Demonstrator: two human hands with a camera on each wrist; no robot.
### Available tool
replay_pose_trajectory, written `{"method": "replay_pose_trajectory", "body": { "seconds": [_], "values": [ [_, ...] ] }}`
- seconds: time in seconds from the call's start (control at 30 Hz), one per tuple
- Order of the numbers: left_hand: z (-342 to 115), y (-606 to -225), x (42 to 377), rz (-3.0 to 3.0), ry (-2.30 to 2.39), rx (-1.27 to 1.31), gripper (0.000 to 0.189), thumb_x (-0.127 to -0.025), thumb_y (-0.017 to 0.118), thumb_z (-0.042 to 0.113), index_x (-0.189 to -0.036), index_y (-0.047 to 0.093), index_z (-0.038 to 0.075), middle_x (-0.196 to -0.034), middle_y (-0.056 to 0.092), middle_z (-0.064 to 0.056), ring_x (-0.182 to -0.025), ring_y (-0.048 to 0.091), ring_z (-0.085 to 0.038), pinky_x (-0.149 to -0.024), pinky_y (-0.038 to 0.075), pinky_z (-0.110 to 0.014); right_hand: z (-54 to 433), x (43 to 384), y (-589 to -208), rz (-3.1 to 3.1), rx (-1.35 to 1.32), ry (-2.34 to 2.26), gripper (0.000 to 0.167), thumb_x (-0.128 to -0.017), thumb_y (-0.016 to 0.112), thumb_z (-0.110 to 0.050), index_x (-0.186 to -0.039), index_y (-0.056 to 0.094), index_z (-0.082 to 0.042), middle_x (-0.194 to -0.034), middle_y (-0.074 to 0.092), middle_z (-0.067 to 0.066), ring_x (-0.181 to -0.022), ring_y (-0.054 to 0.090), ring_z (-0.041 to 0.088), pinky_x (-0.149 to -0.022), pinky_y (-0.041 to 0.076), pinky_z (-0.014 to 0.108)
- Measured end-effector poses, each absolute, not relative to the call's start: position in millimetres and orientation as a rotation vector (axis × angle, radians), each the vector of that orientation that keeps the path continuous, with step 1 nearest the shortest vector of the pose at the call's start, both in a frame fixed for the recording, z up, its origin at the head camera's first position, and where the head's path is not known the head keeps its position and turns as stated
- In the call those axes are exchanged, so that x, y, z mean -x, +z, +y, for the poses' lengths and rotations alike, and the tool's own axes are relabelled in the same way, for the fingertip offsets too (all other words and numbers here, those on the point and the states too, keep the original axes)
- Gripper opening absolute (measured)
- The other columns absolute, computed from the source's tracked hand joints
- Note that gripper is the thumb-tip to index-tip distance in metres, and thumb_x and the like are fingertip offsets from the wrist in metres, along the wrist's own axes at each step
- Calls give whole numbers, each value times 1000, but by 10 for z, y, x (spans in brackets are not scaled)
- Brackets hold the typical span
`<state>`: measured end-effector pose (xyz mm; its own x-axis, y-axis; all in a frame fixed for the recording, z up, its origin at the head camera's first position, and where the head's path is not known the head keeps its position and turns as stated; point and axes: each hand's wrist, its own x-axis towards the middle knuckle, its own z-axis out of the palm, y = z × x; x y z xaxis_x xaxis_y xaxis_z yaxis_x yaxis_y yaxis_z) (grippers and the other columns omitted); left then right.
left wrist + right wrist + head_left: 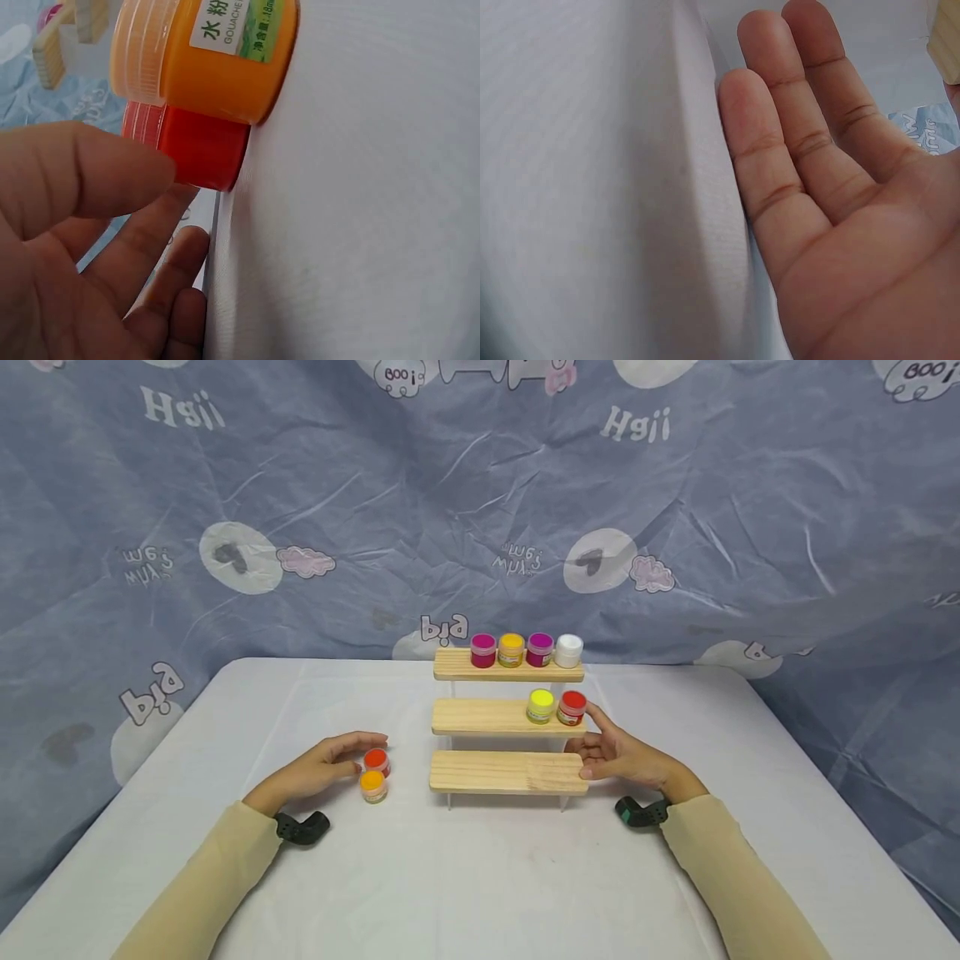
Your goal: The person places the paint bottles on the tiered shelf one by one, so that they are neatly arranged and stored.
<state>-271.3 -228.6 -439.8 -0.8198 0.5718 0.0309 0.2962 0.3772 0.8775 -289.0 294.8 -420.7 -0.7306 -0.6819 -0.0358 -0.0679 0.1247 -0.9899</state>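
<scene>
My left hand (322, 766) is beside two small paint jars on the table, one red (377, 762) and one orange (372, 786). In the left wrist view its thumb (112, 169) overlaps the edge of the red jar (202, 146), the other fingers spread loosely. The orange jar (217, 60) carries a gouache label. My right hand (626, 756) is at the right end of a three-tier wooden stand (480, 718). Its index finger reaches up beside another red jar (572, 708) on the middle tier; its thumb is at the bottom tier's end. The right wrist view shows three fingers (769, 150) extended.
The top tier bears magenta (483, 652), yellow-orange (512, 652), purple (540, 651) and white (568, 652) jars. A yellow jar (540, 707) stands left of the middle tier's red one. Behind the white-covered table (510, 885) hangs a printed blue-grey cloth (420, 485).
</scene>
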Motion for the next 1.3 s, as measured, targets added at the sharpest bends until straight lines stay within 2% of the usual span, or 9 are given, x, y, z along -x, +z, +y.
{"method": "replay_pose_trajectory", "body": {
  "seconds": [0.07, 0.17, 0.27, 0.53, 0.73, 0.83, 0.93, 1.17, 1.3],
  "values": [
    [-2275, -4402, 2704, 2357, 1388, -762, 56, -100, 56, -3, -156, 53, -1, -157, 56, -21, -150, 44, -43, -124, 36, -46, 2953, 2891, -4210, 1917, 720, -1646, 118, -96, 77, -1, -169, -15, -9, -131, 65, 11, -114, 68, 19, -101, 58, 29],
    [-2258, -4405, 2696, 2347, 1367, -742, 54, -103, 62, 1, -156, 54, 2, -159, 55, -20, -153, 37, -47, -126, 25, -67, 2957, 2896, -4216, 1917, 718, -1646, 119, -96, 77, -2, -169, -16, -9, -133, 65, 12, -115, 68, 19, -101, 58, 29],
    [-2253, -4404, 2697, 2356, 1355, -728, 55, -102, 67, 2, -155, 56, 4, -159, 54, -20, -154, 35, -49, -125, 20, -73, 2952, 2898, -4217, 1913, 718, -1648, 119, -96, 77, -2, -169, -16, -9, -134, 64, 12, -116, 68, 19, -101, 58, 30],
    [-2270, -4386, 2707, 2439, 1311, -728, 52, -99, 74, 2, -149, 61, 2, -151, 61, -21, -149, 42, -50, -123, 26, -72, 2948, 2891, -4211, 1925, 719, -1648, 118, -96, 77, -2, -169, -15, -10, -136, 63, 15, -116, 68, 19, -101, 57, 29],
    [-2255, -4398, 2703, 2529, 1302, -671, 45, -97, 80, 6, -140, 67, 1, -137, 69, -17, -139, 52, -46, -122, 33, -69, 2948, 2884, -4208, 1928, 714, -1642, 118, -96, 77, -1, -169, -15, -10, -144, 54, 34, -118, 67, 18, -102, 57, 29],
    [-2241, -4408, 2699, 2570, 1305, -634, 43, -96, 82, 7, -136, 69, 2, -131, 72, -13, -134, 56, -42, -121, 36, -66, 2949, 2881, -4208, 1929, 711, -1644, 119, -96, 77, -1, -169, -15, -10, -145, 52, 38, -118, 67, 18, -102, 57, 29],
    [-2230, -4415, 2690, 2611, 1312, -598, 41, -96, 81, 8, -135, 69, 3, -127, 72, -11, -129, 59, -38, -119, 39, -63, 2946, 2880, -4208, 1926, 715, -1650, 119, -95, 77, 0, -170, -15, -10, -144, 55, 34, -118, 68, 18, -101, 57, 29],
    [-2211, -4394, 2662, 2656, 1390, -539, 42, -100, 79, 13, -137, 66, 0, -132, 70, -16, -126, 64, -39, -114, 47, -60, 2948, 2878, -4210, 1909, 726, -1658, 118, -96, 76, 1, -170, -16, -11, -136, 63, 14, -116, 67, 19, -100, 58, 29],
    [-2186, -4360, 2668, 2698, 1436, -514, 44, -98, 83, 18, -136, 67, 1, -128, 72, -15, -116, 68, -34, -106, 55, -50, 2956, 2880, -4208, 1914, 720, -1657, 118, -96, 75, 2, -170, -16, -11, -134, 64, 11, -115, 67, 19, -100, 58, 29]
  ]
}}
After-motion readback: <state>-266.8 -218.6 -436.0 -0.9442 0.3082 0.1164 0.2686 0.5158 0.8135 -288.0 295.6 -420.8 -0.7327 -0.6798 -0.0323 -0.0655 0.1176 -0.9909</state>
